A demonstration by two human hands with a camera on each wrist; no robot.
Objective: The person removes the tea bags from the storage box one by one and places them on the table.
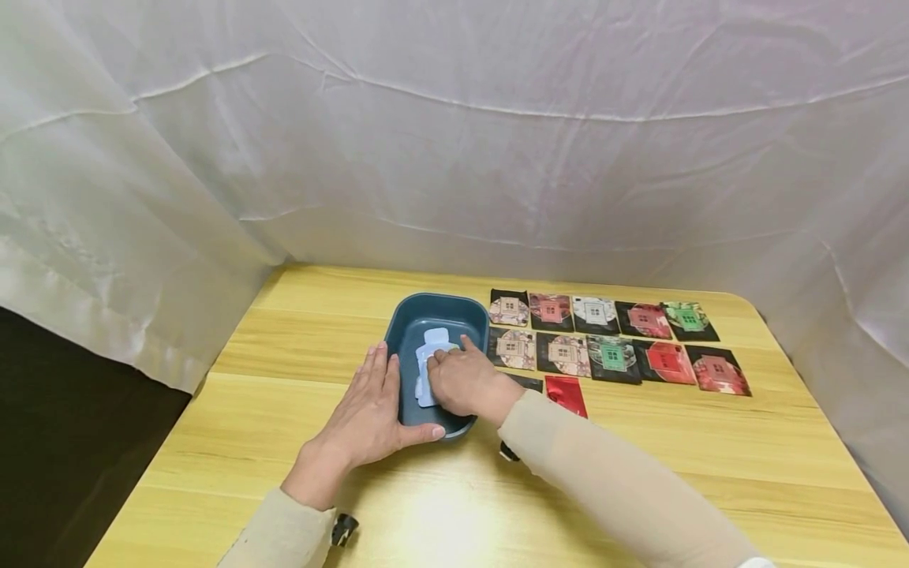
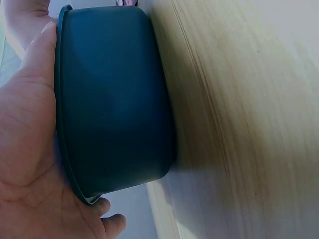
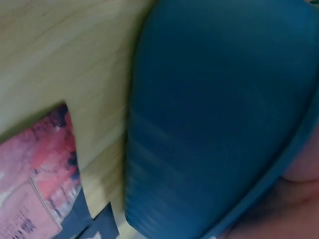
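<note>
A dark blue-green tub (image 1: 440, 301) stands on the table with light-blue flat pieces (image 1: 435, 338) lying inside it. My left hand (image 1: 365, 414) rests against the tub's left side, fingers straight along the rim and thumb spread over the near corner. In the left wrist view, the palm lies along the rim of the tub (image 2: 112, 99). My right hand (image 1: 465, 383) reaches over the right rim into the tub, its fingers bent down onto the light-blue pieces. Whether they pinch anything is hidden. The right wrist view shows mostly the outer wall of the tub (image 3: 214, 109).
Flat printed packets, such as a green-labelled one (image 1: 614, 359), lie in rows right of the tub. A red packet (image 1: 566, 394) lies nearer, partly behind my right forearm. The wooden table (image 1: 284, 347) meets a pale curtain (image 1: 497, 181) at the back.
</note>
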